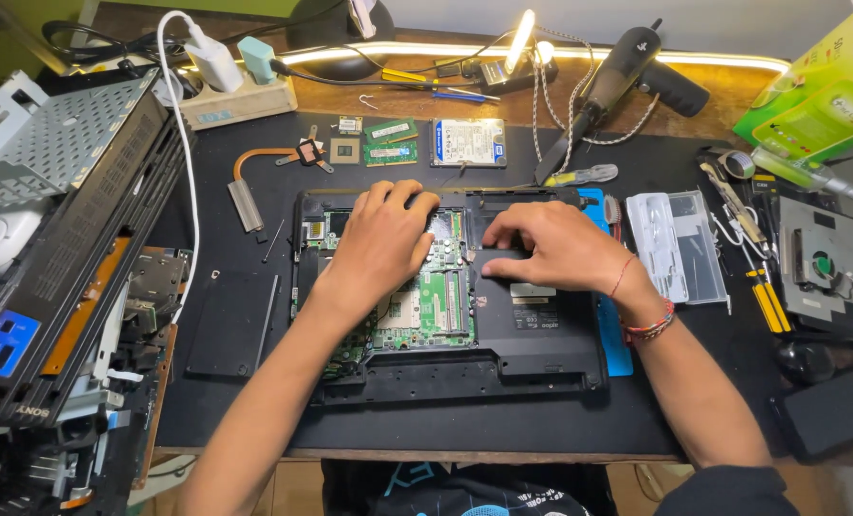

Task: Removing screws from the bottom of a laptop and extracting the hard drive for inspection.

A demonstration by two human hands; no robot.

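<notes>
Black opened laptop [531,354] | left hand [380,244] flat, grip spread | right hand [552,247] grip curled, empty | green packages [813,100] far right

**Opened laptop at centre of the mat**

The laptop [541,344] lies open-bellied mid-mat [235,420], near the front edge. The left hand [380,244] rests on its board [436,306]; the right hand [550,250] sits beside it, on the casing. Behind the laptop lie a heatpipe [254,182], a chip [344,150], two memory sticks [391,141] and a hard drive [468,141], left to right. A power strip [240,96] stands further back. A plastic case [677,247] lies right of the laptop, screwdrivers [766,301] beyond it. Stacked chassis [63,248] stand at the left.
</notes>
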